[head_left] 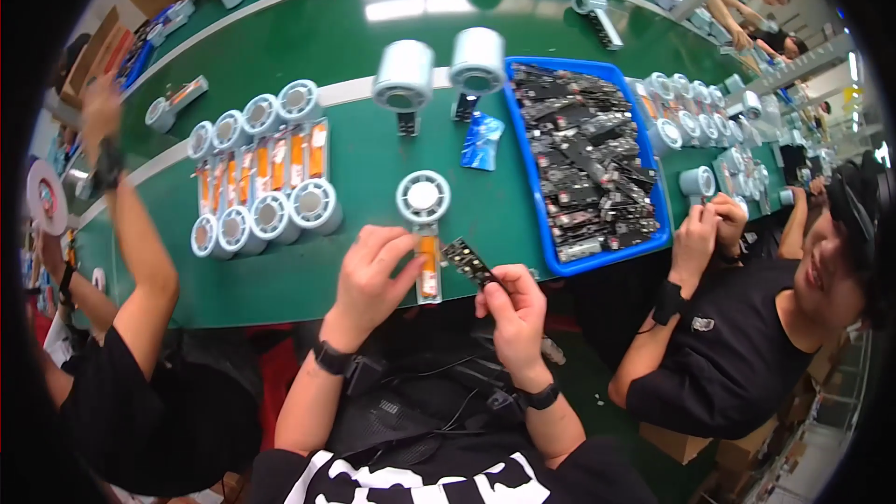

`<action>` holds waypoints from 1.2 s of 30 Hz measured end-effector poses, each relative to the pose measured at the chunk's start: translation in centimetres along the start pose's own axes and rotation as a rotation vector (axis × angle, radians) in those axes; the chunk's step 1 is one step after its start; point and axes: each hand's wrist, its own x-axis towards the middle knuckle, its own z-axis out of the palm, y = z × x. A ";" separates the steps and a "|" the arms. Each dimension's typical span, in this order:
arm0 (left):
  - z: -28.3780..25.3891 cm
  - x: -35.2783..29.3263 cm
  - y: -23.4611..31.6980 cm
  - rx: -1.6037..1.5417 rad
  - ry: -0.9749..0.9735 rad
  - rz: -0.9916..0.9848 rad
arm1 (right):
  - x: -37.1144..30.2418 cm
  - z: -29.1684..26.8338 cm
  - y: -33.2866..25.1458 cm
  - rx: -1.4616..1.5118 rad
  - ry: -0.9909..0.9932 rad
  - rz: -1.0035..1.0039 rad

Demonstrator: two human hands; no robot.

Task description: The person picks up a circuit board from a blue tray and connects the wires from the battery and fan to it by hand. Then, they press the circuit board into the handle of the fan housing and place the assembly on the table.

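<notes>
A narrow black circuit board [467,259] is pinched at its lower end between the thumb and fingers of my right hand [516,310]. It tilts up and to the left above the table's front edge. Just left of it lies a light-blue handheld fan [423,196], its round head away from me. The fan's open handle [428,291] points toward me, with an orange battery [428,257] inside. My left hand [371,278] is beside that handle, fingers bent and thumb apart from them. Whether its fingertips touch the handle I cannot tell.
A blue tray [551,261] heaped with black circuit boards stands to the right. Similar fans [271,212] line up in two rows at left. Two upright fans [403,75] and a blue packet [482,142] lie beyond. Co-workers sit on both sides; one person's hands [705,229] work at right.
</notes>
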 end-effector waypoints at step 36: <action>-4.5 -1.2 0.3 -0.864 -0.282 -0.662 | 5.5 1.5 -1.8 -0.965 -0.293 -0.613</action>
